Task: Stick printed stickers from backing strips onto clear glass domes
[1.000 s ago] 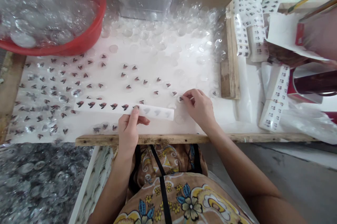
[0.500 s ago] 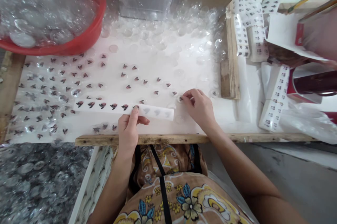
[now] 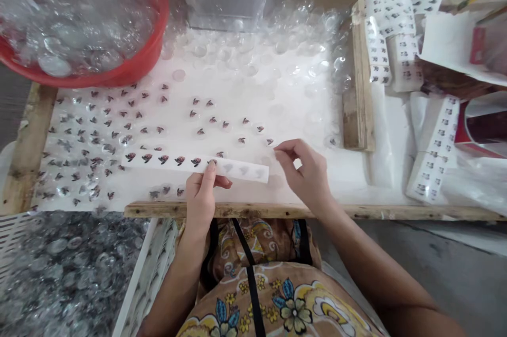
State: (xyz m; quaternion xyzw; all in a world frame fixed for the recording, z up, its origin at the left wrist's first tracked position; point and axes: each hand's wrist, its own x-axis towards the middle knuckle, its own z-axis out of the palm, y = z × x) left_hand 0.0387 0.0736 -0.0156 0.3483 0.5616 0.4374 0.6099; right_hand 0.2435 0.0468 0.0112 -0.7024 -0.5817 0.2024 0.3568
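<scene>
My left hand (image 3: 203,189) grips a white strip of turtle stickers (image 3: 170,161), thumb on top and fingers beneath. Dark turtle prints run along the strip's left part; its right part shows only faint grey shapes. Just beyond the strip's right end, my right hand (image 3: 303,170) hovers low over the white board, thumb and forefinger tips pinched together. What lies between those tips is too small or hidden to make out. One clear round disc with a turtle sticker (image 3: 270,141) lies beside the fingertips. Several more stickered discs (image 3: 213,119) are spread over the board.
A red basin (image 3: 148,57) full of clear discs stands at the back left. Plain clear discs (image 3: 249,70) cover the far board. Wooden rails (image 3: 358,120) edge it. Bundled sticker strips (image 3: 433,149) lie at right. A crate of discs (image 3: 59,268) sits below left.
The view has shifted slightly, so everything sits further right. My right hand's fingers have drawn closer together at the tips and cover the spot where a sticker showed. The left hand keeps its hold.
</scene>
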